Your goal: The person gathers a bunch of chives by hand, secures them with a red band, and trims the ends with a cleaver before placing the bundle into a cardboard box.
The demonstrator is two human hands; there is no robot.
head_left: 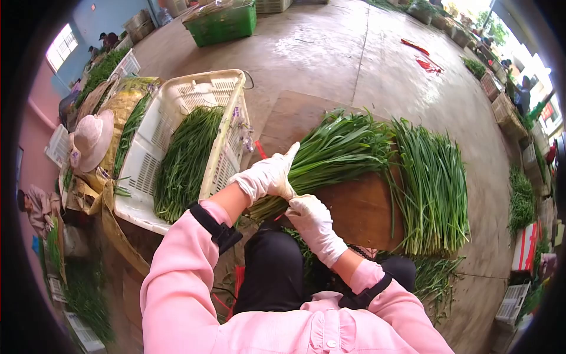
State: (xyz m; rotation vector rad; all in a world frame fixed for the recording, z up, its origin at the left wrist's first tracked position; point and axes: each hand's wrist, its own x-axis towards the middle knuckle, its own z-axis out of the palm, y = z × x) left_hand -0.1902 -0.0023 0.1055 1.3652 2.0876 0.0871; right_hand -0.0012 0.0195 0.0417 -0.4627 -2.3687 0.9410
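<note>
A bunch of garlic chives (342,144) lies slantwise on a brown wooden board (354,206), its leaves fanning toward the upper right. My left hand (268,176), in a white glove, grips this bunch near its stem end, thumb and forefinger spread over the stems. Close below it, my gloved right hand (312,218) has its fingers curled in beside the stems and the left thumb. What the right fingers hold is hidden. A second pile of garlic chives (433,189) lies on the board's right side. Red strips show near the left hand and beside my knee.
At left stands a white plastic crate (135,194) with more chives (188,159) inside. A pink hat (93,138) rests on a yellow sack beyond it. Loose greens (439,277) lie on the floor at lower right. A green tub (221,26) stands at the back; other people sit along both sides.
</note>
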